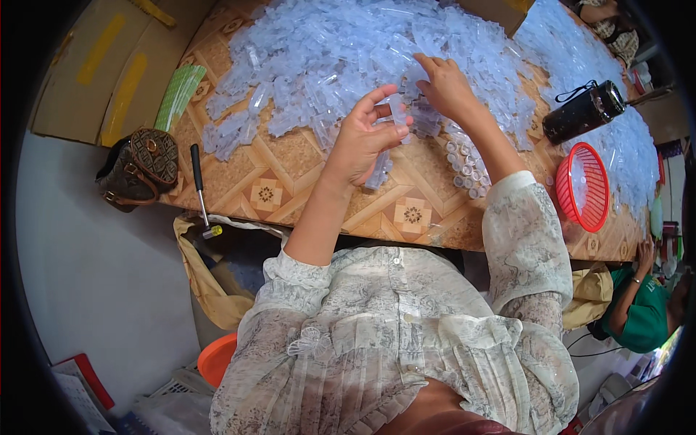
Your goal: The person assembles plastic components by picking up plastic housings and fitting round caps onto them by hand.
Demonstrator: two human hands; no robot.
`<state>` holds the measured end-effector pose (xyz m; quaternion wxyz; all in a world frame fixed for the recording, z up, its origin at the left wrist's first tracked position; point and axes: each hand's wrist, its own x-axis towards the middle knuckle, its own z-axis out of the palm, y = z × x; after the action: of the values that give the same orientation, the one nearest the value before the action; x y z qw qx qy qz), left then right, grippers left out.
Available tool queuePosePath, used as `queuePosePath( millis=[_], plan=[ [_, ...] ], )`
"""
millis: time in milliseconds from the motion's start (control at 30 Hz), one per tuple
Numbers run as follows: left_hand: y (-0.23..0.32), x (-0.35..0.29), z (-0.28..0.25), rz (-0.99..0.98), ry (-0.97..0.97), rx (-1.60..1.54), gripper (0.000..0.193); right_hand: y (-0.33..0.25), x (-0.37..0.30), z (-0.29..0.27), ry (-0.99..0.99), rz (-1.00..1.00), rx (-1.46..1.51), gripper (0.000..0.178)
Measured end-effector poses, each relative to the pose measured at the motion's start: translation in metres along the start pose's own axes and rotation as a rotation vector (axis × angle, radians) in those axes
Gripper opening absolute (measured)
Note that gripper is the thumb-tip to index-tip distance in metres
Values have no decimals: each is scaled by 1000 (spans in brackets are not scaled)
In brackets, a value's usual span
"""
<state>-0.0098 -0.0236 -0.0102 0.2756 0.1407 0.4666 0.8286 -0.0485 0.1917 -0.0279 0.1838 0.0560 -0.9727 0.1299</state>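
Observation:
My left hand (366, 138) is closed around a small clear plastic piece (398, 110), held upright between the fingers and thumb above the table's near part. Just below that hand, another clear plastic piece (378, 172) lies on the table. My right hand (448, 88) reaches over the near side of a wide heap of clear bluish plastic pieces (326, 58). Its index finger and thumb are apart, and nothing shows between them; the other fingers are partly hidden. Beside my right forearm sits a cluster of small round whitish caps (467, 168).
On the wood-patterned table (290, 192) stand a red basket (583, 187) and a black flask (583, 112) at right. A hammer (199, 181) and brown handbag (145, 167) lie left, near cardboard boxes (101, 65). A person in green (641, 312) is at far right.

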Motion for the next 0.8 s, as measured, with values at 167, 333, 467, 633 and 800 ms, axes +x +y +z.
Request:
queuePosePath(
  millis=[167, 333, 467, 633, 800],
  plan=[
    [0, -1, -1, -1, 20, 21, 62, -6, 4, -5, 46, 80, 70, 40],
    [-1, 0, 3, -8, 34, -2, 56, 7, -5, -7, 123, 204, 176, 25],
    [1, -1, -1, 8, 76, 7, 56, 9, -24, -20, 211, 332, 360, 28],
    [22, 8, -6, 162, 224, 510, 56, -1, -60, -50, 70, 624, 918, 24],
    [56, 37, -18, 387, 326, 1403, 53, -29, -99, -60, 185, 700, 1316, 25]
  ],
)
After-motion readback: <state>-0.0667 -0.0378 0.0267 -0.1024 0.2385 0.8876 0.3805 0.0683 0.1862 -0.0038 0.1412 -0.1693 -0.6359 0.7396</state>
